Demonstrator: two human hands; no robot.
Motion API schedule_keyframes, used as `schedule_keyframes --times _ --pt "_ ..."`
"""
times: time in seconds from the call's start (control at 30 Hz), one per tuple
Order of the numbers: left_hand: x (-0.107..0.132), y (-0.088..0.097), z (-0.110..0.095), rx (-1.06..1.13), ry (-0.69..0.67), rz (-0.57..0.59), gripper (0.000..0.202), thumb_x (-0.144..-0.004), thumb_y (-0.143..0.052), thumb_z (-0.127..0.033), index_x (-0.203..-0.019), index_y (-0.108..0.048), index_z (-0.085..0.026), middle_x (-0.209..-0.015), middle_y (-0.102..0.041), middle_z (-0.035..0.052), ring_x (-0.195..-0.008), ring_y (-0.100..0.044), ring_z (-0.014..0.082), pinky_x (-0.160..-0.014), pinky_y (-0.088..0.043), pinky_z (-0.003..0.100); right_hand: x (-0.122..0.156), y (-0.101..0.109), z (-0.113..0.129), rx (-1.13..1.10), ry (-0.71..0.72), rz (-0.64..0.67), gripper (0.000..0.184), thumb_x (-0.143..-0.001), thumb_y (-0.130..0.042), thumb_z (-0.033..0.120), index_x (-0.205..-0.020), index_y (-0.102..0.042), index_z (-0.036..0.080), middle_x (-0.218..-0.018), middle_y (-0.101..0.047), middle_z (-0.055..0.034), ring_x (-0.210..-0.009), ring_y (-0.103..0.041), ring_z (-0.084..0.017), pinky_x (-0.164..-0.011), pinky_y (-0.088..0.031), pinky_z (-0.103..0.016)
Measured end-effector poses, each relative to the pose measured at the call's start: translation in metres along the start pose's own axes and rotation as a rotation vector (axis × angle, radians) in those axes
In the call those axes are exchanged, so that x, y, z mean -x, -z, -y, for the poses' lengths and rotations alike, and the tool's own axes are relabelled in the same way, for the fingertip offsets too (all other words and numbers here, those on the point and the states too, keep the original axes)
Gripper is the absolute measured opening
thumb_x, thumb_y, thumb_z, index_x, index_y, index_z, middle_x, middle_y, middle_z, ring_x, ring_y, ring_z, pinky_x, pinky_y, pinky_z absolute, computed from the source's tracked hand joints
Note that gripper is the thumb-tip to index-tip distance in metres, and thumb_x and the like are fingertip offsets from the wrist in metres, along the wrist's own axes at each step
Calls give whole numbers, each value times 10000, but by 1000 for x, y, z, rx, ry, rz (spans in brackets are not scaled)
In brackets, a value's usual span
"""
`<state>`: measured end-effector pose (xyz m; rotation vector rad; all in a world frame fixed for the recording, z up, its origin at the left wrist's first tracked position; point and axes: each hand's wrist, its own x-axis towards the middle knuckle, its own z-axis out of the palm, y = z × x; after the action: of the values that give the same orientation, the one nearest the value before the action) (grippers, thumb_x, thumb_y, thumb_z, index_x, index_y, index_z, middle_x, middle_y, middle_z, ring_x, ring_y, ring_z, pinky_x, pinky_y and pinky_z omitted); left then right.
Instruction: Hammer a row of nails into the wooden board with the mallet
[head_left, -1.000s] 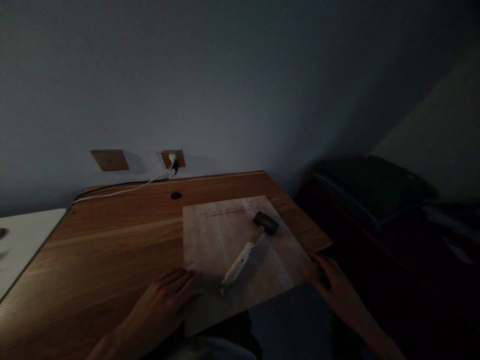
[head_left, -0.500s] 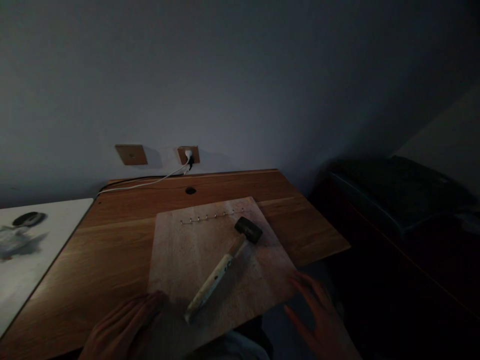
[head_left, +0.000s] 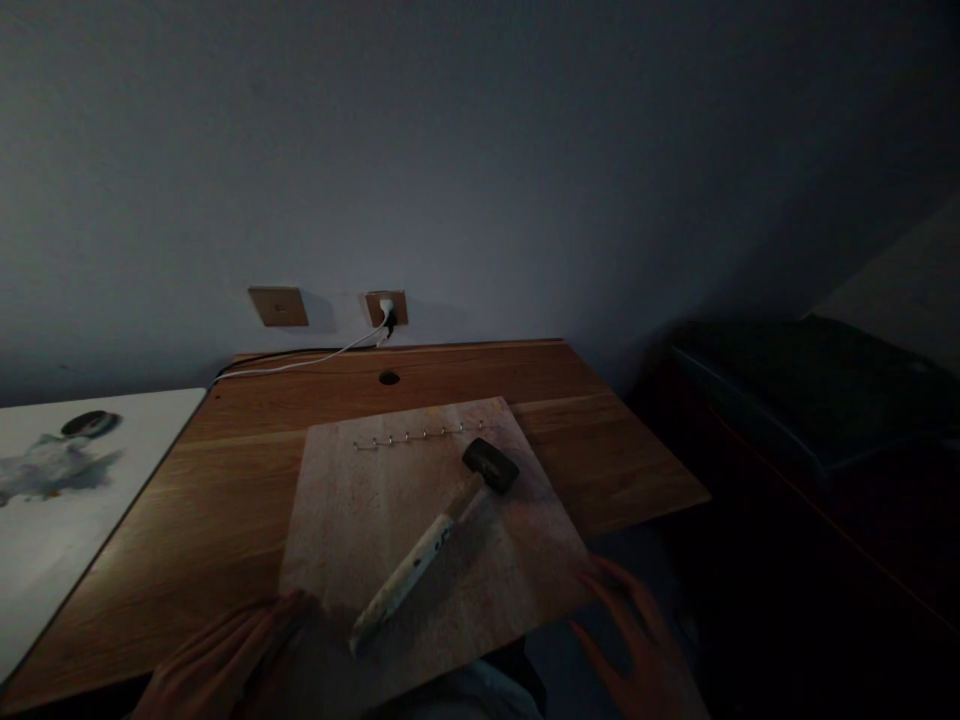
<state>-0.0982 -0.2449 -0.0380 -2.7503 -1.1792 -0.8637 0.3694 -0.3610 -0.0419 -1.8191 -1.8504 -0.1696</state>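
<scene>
Wooden board [head_left: 352, 530] bore hammer [head_left: 430, 548]. L hand [head_left: 217, 655] lay at board's L edge, grip unclear; R hand [head_left: 643, 650] was spread, empty, nr R corner.

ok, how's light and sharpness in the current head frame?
Head view: dim overall, right side near black; head view: dull sheen along the left of the wooden table; head view: hammer and nails readable on the board; head view: left hand and right hand dark and soft, whether from blur or low light I can't tell.
</scene>
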Motion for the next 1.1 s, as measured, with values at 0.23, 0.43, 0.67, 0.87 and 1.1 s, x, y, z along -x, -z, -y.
schedule_keyframes --times 0.23,0.43,0.67,0.87,1.1 --pt "-51 17 -7 -26 -159 13 316 -1009 -424 -293 -1221 -658 -291 -955 -788 11 -810 -749 193 -727 -615 267 -43 18 -2 -39 -23 47 318 -991 -560 387 -1301 -571 319 -1277 -586 -91 -1142 -654 -279 -964 -597 -468" --pt "-100 -8 4 -53 -47 22 267 -1013 -474 -288 -1171 -678 -218 -1083 -737 70 -1000 -691 227 -870 -563 330 -126 3 28 -168 43 216 429 -982 -546 280 -1407 -505 324 -1376 -510 -86 -1260 -586 -267 -1090 -512 -475" --pt "-137 -28 19 -193 122 159 315 -988 -472 -259 -1254 -627 -193 -1130 -669 116 -896 -686 252 -803 -569 386 -171 -33 47 -256 56 362 592 -921 -591 204 -1485 -447 312 -1473 -486 -84 -1328 -539 -281 -1159 -437 -492" --pt "-134 -29 14 -248 181 289 376 -984 -461 -219 -1345 -564 -199 -1228 -652 123 -924 -707 263 -737 -577 370 -168 -28 24 -300 -10 356 573 -934 -543 206 -1487 -439 313 -1480 -517 -68 -1354 -527 -256 -1189 -395 -475" --pt "-148 -32 30 -142 186 174 360 -981 -462 -289 -1317 -568 -215 -1224 -624 116 -911 -701 255 -771 -589 384 -175 -12 5 -329 29 391 492 -962 -584 336 -1445 -500 289 -1453 -532 -75 -1325 -547 -253 -1144 -427 -432"
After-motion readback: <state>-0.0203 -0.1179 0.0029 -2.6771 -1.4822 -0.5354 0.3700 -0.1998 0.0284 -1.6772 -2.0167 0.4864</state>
